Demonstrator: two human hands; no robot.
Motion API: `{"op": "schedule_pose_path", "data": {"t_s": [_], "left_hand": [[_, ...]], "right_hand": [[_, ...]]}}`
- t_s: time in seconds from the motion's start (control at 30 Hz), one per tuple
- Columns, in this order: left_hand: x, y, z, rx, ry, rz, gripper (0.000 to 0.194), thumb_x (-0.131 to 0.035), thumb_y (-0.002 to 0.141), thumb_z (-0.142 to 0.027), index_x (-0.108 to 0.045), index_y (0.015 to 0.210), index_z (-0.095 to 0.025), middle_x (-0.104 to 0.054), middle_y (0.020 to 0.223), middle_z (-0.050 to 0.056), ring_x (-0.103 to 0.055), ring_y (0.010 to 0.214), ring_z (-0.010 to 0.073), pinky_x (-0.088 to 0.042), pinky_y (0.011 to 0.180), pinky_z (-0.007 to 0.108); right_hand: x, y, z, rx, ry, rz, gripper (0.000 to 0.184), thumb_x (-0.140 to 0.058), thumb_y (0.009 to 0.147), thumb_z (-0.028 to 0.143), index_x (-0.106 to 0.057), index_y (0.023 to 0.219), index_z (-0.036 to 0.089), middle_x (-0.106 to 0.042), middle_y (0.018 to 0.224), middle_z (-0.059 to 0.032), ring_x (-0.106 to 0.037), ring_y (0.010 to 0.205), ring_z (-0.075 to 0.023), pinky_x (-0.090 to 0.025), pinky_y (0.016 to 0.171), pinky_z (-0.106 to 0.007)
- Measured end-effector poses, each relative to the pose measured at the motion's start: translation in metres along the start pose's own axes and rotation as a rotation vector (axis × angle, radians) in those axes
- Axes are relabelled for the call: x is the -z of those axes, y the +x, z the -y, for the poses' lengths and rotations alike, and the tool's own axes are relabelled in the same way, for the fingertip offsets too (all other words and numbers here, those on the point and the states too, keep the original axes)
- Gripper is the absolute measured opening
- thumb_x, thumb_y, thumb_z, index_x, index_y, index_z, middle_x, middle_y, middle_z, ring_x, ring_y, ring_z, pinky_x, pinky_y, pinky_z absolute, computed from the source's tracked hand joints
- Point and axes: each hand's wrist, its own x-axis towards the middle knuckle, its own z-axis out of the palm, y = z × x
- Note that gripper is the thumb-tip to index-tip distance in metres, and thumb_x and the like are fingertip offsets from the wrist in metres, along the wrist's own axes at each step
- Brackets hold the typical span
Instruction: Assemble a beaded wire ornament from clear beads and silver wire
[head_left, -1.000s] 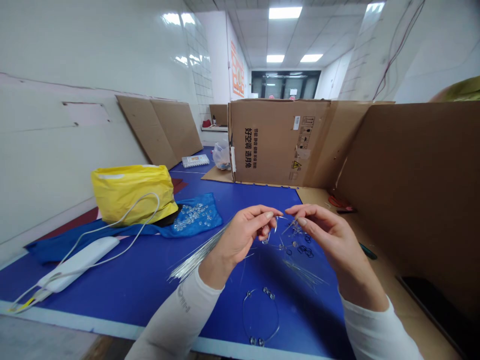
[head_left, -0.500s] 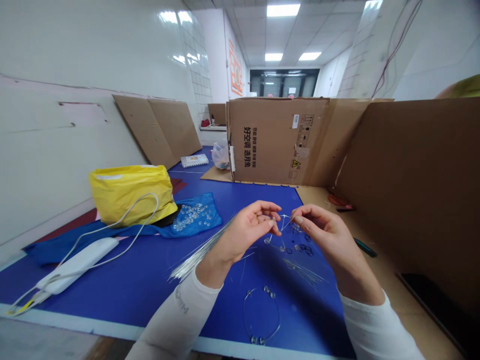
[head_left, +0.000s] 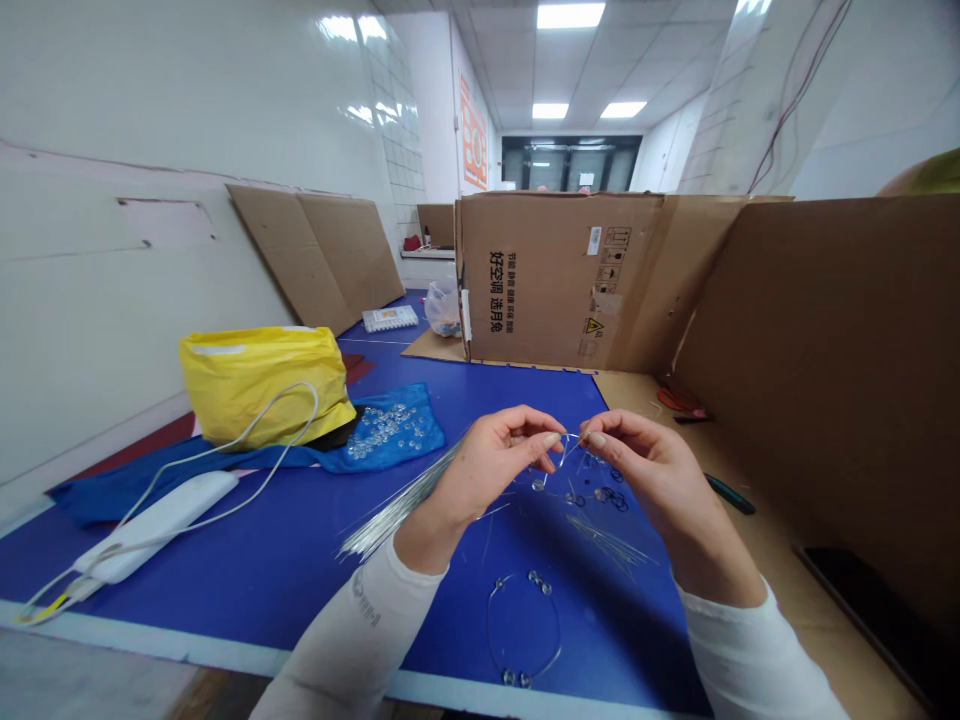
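Note:
My left hand (head_left: pixel 504 462) pinches one side of a thin wire (head_left: pixel 571 436) between thumb and fingertips. Close beside it, my right hand (head_left: pixel 637 458) pinches the same wire from the other side, so a short stretch shows between the hands. A clear bead (head_left: pixel 538 484) hangs on wire below my left fingers. Under the hands lie black rings (head_left: pixel 613 500), more clear beads and a small bunch of short wires (head_left: pixel 609 540). Nearer to me rests a wire loop (head_left: pixel 559 625) strung with several clear beads. Long straight wires (head_left: pixel 401 505) lie partly behind my left forearm.
Clear beads (head_left: pixel 386 430) are spread on a blue cloth (head_left: pixel 427 410) at left, by a yellow bag (head_left: pixel 262 385). A white power strip (head_left: pixel 157 530) with a looping cable lies in front. Cardboard (head_left: pixel 555 280) stands behind; green-handled pliers (head_left: pixel 729 493) lie at right.
My left fingertips have closed in on the wire and moved nearer to my right hand. The hanging wire and bead have shifted slightly; my right hand is nearly still.

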Motion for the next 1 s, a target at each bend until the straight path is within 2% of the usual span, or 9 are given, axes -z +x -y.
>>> {"op": "schedule_pose_path", "data": {"t_s": [0.23, 0.4, 0.6, 0.77, 1.0], "left_hand": [[-0.006, 0.000, 0.002, 0.009, 0.011, 0.023, 0.014, -0.070, 0.081, -0.019, -0.063, 0.092, -0.017, -0.061, 0.078, -0.002, -0.057, 0.066, 0.0091, -0.049, 0.064, 0.024], [-0.004, -0.001, 0.001, -0.036, 0.096, 0.005, 0.012, -0.070, 0.081, -0.019, -0.061, 0.088, -0.017, -0.058, 0.076, -0.004, -0.052, 0.065, 0.0083, -0.044, 0.062, 0.023], [-0.006, -0.003, -0.002, -0.048, 0.189, 0.004, 0.008, -0.066, 0.082, -0.018, -0.067, 0.089, -0.016, -0.069, 0.080, 0.001, -0.056, 0.062, 0.0089, -0.044, 0.060, 0.024], [-0.008, -0.003, -0.003, -0.095, 0.274, -0.007, 0.012, -0.063, 0.083, -0.016, -0.072, 0.092, -0.016, -0.076, 0.084, 0.005, -0.069, 0.076, 0.0149, -0.049, 0.068, 0.026], [-0.008, -0.004, -0.005, -0.117, 0.348, -0.020, 0.013, -0.065, 0.085, -0.020, -0.075, 0.093, -0.016, -0.076, 0.085, 0.005, -0.068, 0.075, 0.0153, -0.050, 0.069, 0.027]], "right_hand": [[0.003, 0.000, -0.002, 0.001, 0.050, 0.012, 0.021, -0.080, 0.083, 0.043, -0.076, 0.084, 0.023, -0.069, 0.081, -0.0014, -0.056, 0.072, -0.0155, -0.044, 0.067, -0.030], [0.005, 0.000, 0.002, 0.006, 0.122, -0.001, 0.019, -0.082, 0.082, 0.042, -0.076, 0.084, 0.024, -0.074, 0.086, -0.0025, -0.062, 0.078, -0.0160, -0.048, 0.074, -0.030], [0.002, 0.001, 0.008, 0.030, 0.168, -0.051, 0.017, -0.080, 0.084, 0.038, -0.073, 0.083, 0.023, -0.073, 0.078, -0.0013, -0.062, 0.074, -0.0151, -0.048, 0.073, -0.030], [0.000, 0.002, 0.009, 0.036, 0.138, -0.084, 0.016, -0.076, 0.084, 0.036, -0.070, 0.081, 0.022, -0.069, 0.073, -0.0004, -0.059, 0.069, -0.0151, -0.046, 0.069, -0.031], [-0.001, 0.004, 0.009, 0.038, 0.060, -0.109, 0.017, -0.073, 0.083, 0.037, -0.068, 0.077, 0.023, -0.068, 0.072, -0.0012, -0.059, 0.069, -0.0165, -0.046, 0.069, -0.032]]}}
